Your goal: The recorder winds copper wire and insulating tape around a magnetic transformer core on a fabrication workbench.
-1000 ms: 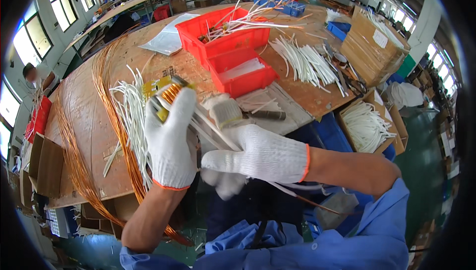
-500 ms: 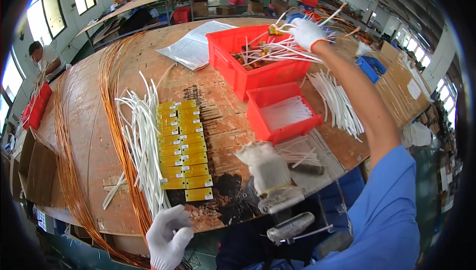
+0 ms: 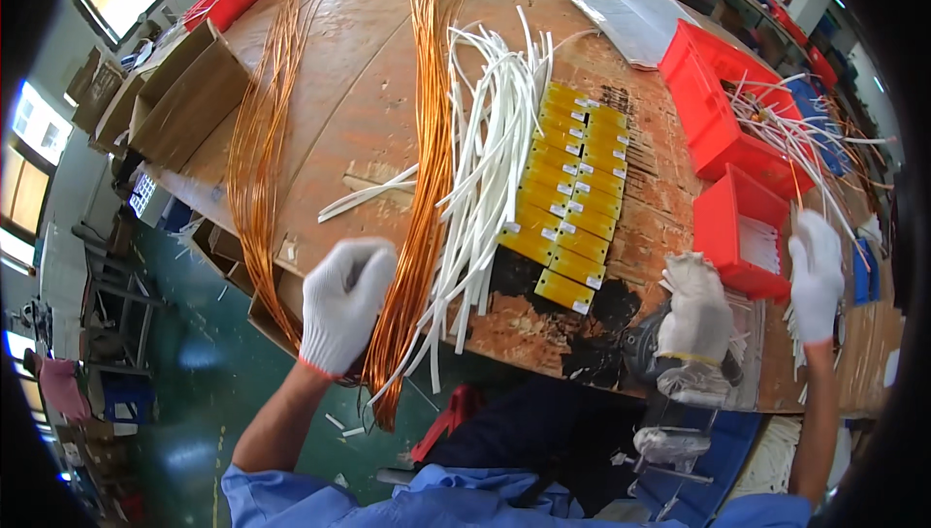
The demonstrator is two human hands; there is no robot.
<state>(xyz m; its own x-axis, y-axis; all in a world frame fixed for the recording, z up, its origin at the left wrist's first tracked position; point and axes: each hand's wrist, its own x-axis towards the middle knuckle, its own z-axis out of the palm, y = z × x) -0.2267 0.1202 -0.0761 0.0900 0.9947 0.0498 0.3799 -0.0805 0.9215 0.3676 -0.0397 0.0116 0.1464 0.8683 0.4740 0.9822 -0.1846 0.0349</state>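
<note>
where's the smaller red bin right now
In the head view, the smaller red bin sits on the right side of the table, just below the larger red bin and immediately left of the gloved right hand.

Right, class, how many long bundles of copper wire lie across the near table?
2: left bundle, beside the open cardboard box; right bundle, beside the white tubes, near the left hand. Others may be hidden.

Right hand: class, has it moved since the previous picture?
Yes: the right hand came nearer, from the large red bin to right of the small red bin.
</note>
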